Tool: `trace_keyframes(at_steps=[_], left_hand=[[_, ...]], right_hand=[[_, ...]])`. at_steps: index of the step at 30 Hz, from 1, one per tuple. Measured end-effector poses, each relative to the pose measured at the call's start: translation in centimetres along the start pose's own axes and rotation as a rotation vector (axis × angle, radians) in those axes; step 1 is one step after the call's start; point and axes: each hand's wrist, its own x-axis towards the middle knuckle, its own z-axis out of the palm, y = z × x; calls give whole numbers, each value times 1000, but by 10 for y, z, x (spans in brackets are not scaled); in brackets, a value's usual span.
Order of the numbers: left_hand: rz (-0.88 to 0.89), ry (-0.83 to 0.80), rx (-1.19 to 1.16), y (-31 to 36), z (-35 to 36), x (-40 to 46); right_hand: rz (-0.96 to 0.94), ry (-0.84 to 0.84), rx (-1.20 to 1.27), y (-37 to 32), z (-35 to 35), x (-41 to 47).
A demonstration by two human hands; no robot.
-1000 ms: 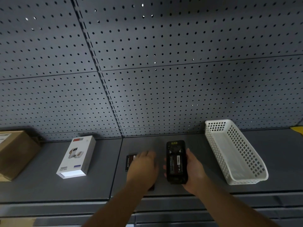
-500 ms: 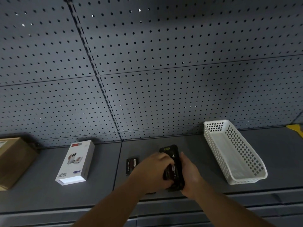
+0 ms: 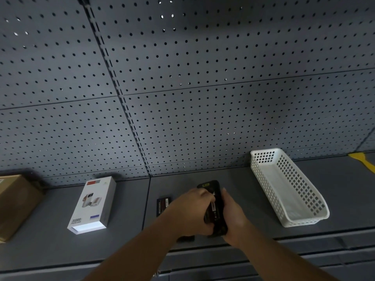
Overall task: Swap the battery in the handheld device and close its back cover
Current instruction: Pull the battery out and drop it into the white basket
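On the grey shelf, in front of a perforated back panel, two bare hands meet around a black handheld device. Right hand: wrapped around the device's right edge and lower end, holding it just above the shelf with its open back facing up and its top end pointing away from the viewer. Left hand: laid over the device's left side, fingertips pressed onto the battery seated in the open compartment, part of its label showing between the two hands. Whether the left hand grips the battery or only pushes on it cannot be told. Second battery: lying flat on the shelf just left of the left hand, apart from it. A small dark piece lies under the left wrist at the shelf's front edge; its identity is unclear. Further left stand a white power bank box and a brown cardboard box. Right of the hands sits a white plastic basket.
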Motion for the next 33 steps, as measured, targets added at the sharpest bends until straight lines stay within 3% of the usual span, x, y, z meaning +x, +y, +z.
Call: trace_keyframes(at_steps=[14, 33], left_hand=[[50, -43, -146, -1, -3, -8], [-64, 135, -128, -35, -32, 2]], right_hand=[[-34, 66, 53, -6, 2, 3], [-146, 32, 157, -26, -3, -28]])
